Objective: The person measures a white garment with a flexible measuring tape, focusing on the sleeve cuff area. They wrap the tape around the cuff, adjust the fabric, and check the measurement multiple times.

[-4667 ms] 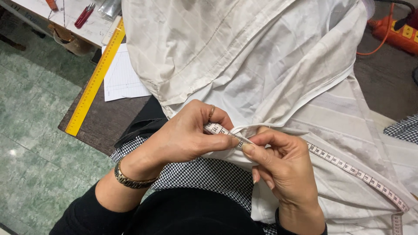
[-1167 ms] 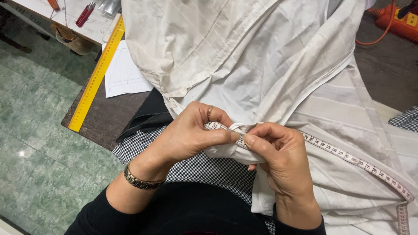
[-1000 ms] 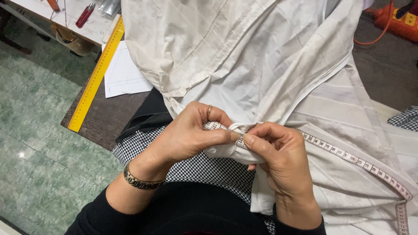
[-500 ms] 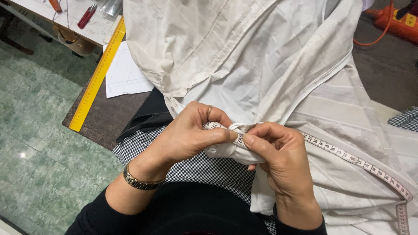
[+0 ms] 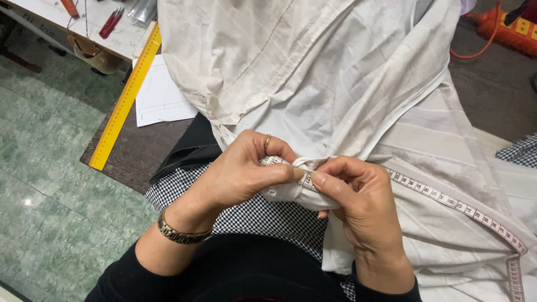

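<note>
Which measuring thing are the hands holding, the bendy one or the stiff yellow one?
The bendy white tape measure, pinched against the white cloth by both hands. The yellow ruler lies untouched on the table's edge.

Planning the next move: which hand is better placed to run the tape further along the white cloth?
Right hand, likely: the measuring tape trails out on its side, while the left hand pins its end on the white cloth.

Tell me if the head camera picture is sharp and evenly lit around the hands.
Head view: sharp at the left hand, right hand and white measuring tape; soft even light, faint shadows under the white striped cloth; small glare on green tiled floor.
</note>
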